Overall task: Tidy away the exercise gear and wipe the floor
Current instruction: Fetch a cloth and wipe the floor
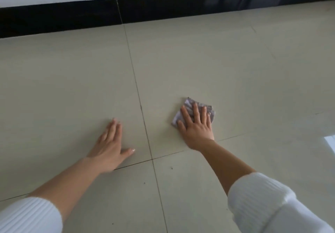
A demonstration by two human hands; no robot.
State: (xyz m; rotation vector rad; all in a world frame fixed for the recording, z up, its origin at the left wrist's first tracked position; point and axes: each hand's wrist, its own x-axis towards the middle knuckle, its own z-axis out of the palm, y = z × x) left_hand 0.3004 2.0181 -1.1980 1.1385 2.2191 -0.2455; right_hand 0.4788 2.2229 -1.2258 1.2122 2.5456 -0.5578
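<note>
Cloth (188, 106), grey, crumpled, under right hand (196, 125)

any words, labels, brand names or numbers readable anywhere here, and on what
None: no text, label, brand or number can be read in this view.
cloth under the right hand: plain greyish fabric, no tag showing.
white sleeves: ribbed knit, no logo.
floor tiles and black skirting: unmarked; only glare and reflections.
left hand: flat on the tile, nothing in it.
</note>
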